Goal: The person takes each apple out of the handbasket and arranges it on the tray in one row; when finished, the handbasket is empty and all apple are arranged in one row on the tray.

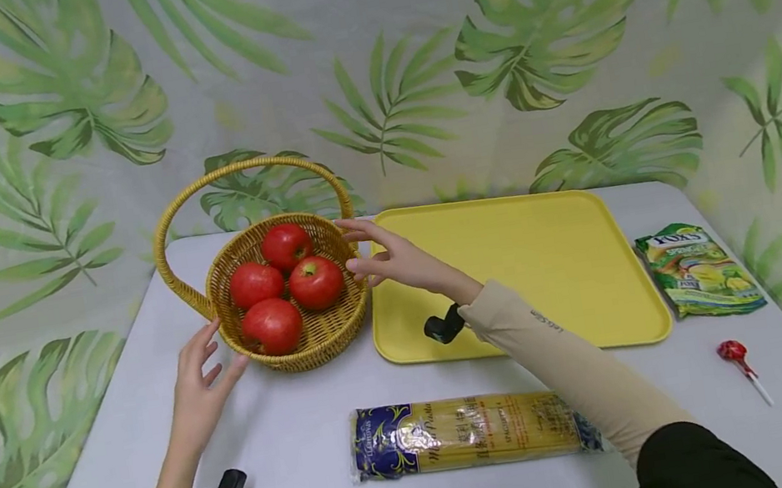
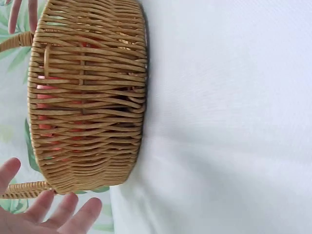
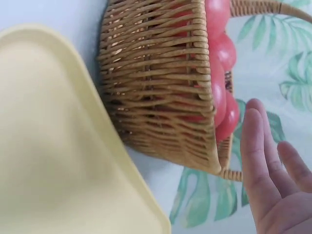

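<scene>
A round wicker basket [image 1: 316, 355] with a tall arched handle [image 1: 163, 219] stands at the back left of the table. Several red apples [image 1: 317, 282] lie inside it. My left hand [image 1: 203, 382] is at the basket's near left side, fingers spread and relaxed, close to the rim. In the left wrist view those fingers [image 2: 63, 212] are near the foot of the handle; whether they touch it I cannot tell. On the opposite side, my right hand [image 1: 401, 259] reaches over the tray's left edge toward the rim, its fingers extended. Neither hand grips anything.
Right of the basket lies a yellow tray [image 1: 517, 276]. A pack of spaghetti [image 1: 465, 433] lies in front, partly under the right forearm. Farther right are a green candy bag [image 1: 700, 269] and a red lollipop [image 1: 733, 353]. Leaf-patterned cloth [image 1: 398, 91] hangs behind.
</scene>
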Action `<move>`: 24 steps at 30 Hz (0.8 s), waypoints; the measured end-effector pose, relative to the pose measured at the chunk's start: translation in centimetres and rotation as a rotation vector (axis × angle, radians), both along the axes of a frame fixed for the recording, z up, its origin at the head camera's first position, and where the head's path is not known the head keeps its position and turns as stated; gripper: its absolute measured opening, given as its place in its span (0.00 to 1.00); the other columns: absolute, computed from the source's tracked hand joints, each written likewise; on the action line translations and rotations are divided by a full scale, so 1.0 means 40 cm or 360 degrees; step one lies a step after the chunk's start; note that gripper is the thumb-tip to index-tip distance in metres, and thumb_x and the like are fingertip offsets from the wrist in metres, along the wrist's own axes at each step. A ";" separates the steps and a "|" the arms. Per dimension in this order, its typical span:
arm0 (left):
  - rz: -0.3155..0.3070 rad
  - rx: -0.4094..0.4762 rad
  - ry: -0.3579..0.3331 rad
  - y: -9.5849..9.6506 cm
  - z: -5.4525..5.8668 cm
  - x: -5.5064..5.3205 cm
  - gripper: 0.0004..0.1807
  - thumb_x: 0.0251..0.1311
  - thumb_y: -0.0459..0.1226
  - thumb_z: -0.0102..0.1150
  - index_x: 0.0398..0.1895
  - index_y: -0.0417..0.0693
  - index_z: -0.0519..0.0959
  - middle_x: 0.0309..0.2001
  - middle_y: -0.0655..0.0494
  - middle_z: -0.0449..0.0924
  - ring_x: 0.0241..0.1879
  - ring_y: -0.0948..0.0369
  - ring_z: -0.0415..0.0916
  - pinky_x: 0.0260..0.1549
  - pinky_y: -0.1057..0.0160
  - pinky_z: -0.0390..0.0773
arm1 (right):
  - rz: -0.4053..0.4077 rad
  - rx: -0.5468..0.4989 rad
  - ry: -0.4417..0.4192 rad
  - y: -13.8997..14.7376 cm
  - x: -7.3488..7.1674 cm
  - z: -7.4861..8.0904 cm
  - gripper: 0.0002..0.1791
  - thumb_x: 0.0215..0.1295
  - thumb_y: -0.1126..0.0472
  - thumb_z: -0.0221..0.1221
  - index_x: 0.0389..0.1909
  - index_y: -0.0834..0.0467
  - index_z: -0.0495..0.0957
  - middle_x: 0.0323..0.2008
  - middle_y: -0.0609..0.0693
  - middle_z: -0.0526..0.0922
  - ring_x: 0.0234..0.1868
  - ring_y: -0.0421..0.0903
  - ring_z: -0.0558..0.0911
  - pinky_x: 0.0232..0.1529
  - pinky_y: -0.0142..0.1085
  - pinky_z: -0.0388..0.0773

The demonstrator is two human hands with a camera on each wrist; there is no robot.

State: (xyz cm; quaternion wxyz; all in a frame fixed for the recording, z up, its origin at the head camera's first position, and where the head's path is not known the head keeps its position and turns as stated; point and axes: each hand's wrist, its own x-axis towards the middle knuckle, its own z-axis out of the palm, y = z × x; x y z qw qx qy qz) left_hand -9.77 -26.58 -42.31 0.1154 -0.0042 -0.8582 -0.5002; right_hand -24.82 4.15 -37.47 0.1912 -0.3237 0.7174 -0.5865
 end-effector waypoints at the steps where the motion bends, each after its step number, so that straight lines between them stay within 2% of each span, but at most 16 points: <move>1: -0.0016 0.0012 -0.0030 -0.007 -0.015 -0.005 0.38 0.63 0.35 0.61 0.73 0.43 0.55 0.69 0.36 0.49 0.64 0.36 0.56 0.54 0.35 0.64 | -0.0001 0.0018 -0.0027 -0.013 -0.003 -0.001 0.35 0.70 0.58 0.55 0.75 0.47 0.52 0.69 0.57 0.58 0.45 0.53 0.82 0.46 0.54 0.77; 3: -0.0050 0.0028 -0.0108 -0.017 -0.034 -0.015 0.40 0.64 0.38 0.60 0.75 0.46 0.51 0.71 0.36 0.45 0.65 0.35 0.54 0.55 0.35 0.63 | 0.0014 0.0043 -0.0090 -0.039 -0.012 -0.005 0.36 0.70 0.57 0.55 0.75 0.48 0.50 0.69 0.57 0.57 0.45 0.56 0.82 0.47 0.56 0.75; 7: -0.0113 0.0063 -0.0257 -0.021 -0.044 -0.033 0.44 0.66 0.40 0.57 0.77 0.49 0.42 0.73 0.36 0.37 0.66 0.34 0.50 0.57 0.37 0.61 | 0.0071 0.0125 -0.0221 -0.084 -0.029 -0.012 0.37 0.70 0.57 0.54 0.75 0.48 0.48 0.71 0.58 0.51 0.47 0.63 0.80 0.50 0.56 0.74; 12: -0.0153 0.0103 -0.0376 -0.017 -0.051 -0.052 0.47 0.65 0.43 0.58 0.77 0.53 0.36 0.74 0.40 0.31 0.67 0.33 0.48 0.57 0.35 0.60 | 0.0117 0.0212 -0.0374 -0.131 -0.049 -0.016 0.38 0.70 0.59 0.55 0.75 0.49 0.47 0.74 0.59 0.43 0.45 0.66 0.80 0.50 0.54 0.75; 17: -0.0152 0.0163 -0.0447 -0.014 -0.056 -0.063 0.48 0.65 0.45 0.58 0.77 0.57 0.35 0.75 0.44 0.30 0.67 0.33 0.47 0.57 0.33 0.58 | 0.0127 0.0292 -0.0524 -0.167 -0.056 -0.011 0.39 0.70 0.60 0.54 0.75 0.49 0.44 0.72 0.60 0.49 0.46 0.68 0.79 0.49 0.53 0.76; 24: -0.0187 0.0237 -0.0469 -0.011 -0.056 -0.070 0.48 0.65 0.44 0.57 0.77 0.60 0.35 0.75 0.46 0.28 0.67 0.33 0.43 0.58 0.32 0.55 | 0.0012 0.0425 -0.0696 -0.203 -0.057 -0.019 0.41 0.68 0.60 0.56 0.76 0.48 0.44 0.69 0.59 0.56 0.45 0.69 0.79 0.45 0.52 0.78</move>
